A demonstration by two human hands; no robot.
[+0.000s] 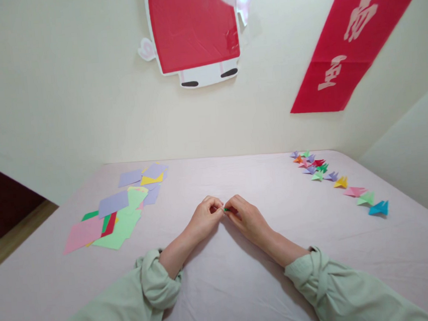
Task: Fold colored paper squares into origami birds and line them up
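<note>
Left hand (pixel 204 217) and right hand (pixel 247 220) both pinch a tiny green paper (pixel 225 209); that small, it could slip or miscrease.

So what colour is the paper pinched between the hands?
Green; the paper shows best in head view.

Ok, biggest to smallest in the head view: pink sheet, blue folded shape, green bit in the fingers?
1. pink sheet
2. blue folded shape
3. green bit, mostly hidden by the fingers
</note>
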